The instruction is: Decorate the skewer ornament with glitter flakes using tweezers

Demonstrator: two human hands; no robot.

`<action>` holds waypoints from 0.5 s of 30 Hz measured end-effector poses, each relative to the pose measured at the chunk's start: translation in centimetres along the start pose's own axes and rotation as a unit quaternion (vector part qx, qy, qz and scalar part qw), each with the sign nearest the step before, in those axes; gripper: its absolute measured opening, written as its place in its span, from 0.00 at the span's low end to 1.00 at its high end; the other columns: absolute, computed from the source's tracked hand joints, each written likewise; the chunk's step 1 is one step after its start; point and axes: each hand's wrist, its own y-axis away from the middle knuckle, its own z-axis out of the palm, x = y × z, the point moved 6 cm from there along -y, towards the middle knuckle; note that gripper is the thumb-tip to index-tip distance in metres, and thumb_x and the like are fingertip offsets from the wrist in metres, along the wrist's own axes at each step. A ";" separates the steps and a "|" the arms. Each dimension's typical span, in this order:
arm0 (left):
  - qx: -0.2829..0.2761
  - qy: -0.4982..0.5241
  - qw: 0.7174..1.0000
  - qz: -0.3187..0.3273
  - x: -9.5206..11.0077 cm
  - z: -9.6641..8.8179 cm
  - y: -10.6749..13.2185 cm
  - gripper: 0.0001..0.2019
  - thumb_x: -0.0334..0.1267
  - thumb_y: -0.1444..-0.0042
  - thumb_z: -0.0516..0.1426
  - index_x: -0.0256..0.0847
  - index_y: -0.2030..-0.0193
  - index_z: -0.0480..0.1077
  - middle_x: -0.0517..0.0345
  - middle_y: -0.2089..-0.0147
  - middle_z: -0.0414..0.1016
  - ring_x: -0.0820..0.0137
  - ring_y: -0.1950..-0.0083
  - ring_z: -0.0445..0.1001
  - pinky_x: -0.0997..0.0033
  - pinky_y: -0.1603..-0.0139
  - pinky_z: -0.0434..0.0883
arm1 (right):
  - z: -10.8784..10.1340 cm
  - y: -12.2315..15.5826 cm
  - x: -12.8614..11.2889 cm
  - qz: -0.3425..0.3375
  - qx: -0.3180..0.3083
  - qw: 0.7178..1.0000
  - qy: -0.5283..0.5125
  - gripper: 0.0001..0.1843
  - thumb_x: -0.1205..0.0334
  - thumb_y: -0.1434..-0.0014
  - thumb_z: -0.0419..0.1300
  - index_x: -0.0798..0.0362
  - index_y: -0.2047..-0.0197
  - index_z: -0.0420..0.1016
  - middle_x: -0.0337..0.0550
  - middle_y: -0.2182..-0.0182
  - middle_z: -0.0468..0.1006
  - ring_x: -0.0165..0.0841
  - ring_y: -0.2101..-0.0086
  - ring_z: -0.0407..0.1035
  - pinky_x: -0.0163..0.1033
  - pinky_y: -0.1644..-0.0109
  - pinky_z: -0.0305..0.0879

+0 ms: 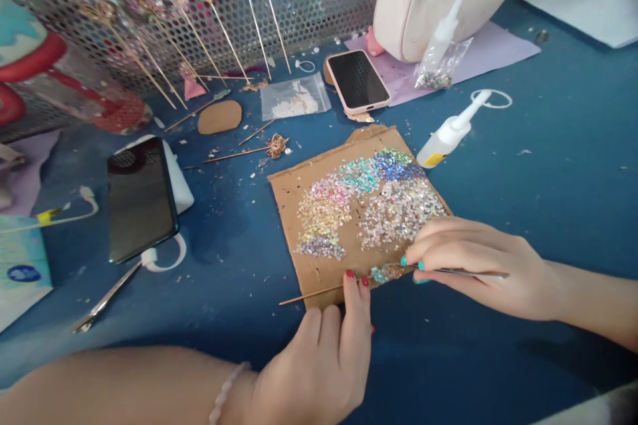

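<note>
A brown cardboard sheet (319, 265) lies on the blue table and carries heaps of coloured sequins (369, 199). My left hand (323, 358) is closed, its red-nailed fingertips pinching a thin wooden stick (309, 294) at the cardboard's near edge. The stick's end bears a small sequin ornament (383, 273). My right hand (478, 265), with teal nails, is closed round metal tweezers (473, 273), whose tip sits at the ornament.
A white glue bottle (448, 136) lies right of the cardboard. A black phone (139, 196) and metal scissors (104, 302) lie to the left. At the back are a pink phone (357, 80), a sequin bag (294, 98), and decorated sticks (209, 33) leaning on a perforated panel.
</note>
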 end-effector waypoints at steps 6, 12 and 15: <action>0.001 0.006 1.000 0.000 0.0 -0.1 0.0 0.22 0.38 0.38 0.61 0.15 0.47 0.72 0.28 0.52 0.79 0.72 0.78 0.69 0.70 0.81 0.67 | -0.1 0.0 -0.1 0.001 0.003 1.000 -0.003 0.03 0.68 0.30 0.56 0.52 0.58 0.70 0.42 0.67 0.82 0.30 0.65 0.77 0.37 0.59 0.77; -0.004 0.001 1.000 0.008 0.1 0.3 0.2 0.21 0.36 0.37 0.61 0.15 0.46 0.71 0.27 0.51 0.78 0.73 0.78 0.68 0.70 0.82 0.67 | -0.2 -0.2 -0.1 0.006 0.005 1.000 -0.014 0.04 0.69 0.32 0.57 0.50 0.58 0.70 0.41 0.67 0.82 0.31 0.65 0.77 0.37 0.59 0.77; -0.003 0.002 1.000 0.007 0.1 0.2 0.1 0.22 0.36 0.37 0.60 0.14 0.46 0.71 0.27 0.51 0.78 0.73 0.78 0.68 0.70 0.82 0.67 | -0.2 -0.2 -0.1 0.008 0.005 1.000 -0.010 0.04 0.69 0.32 0.57 0.50 0.58 0.70 0.41 0.67 0.82 0.31 0.65 0.77 0.37 0.59 0.76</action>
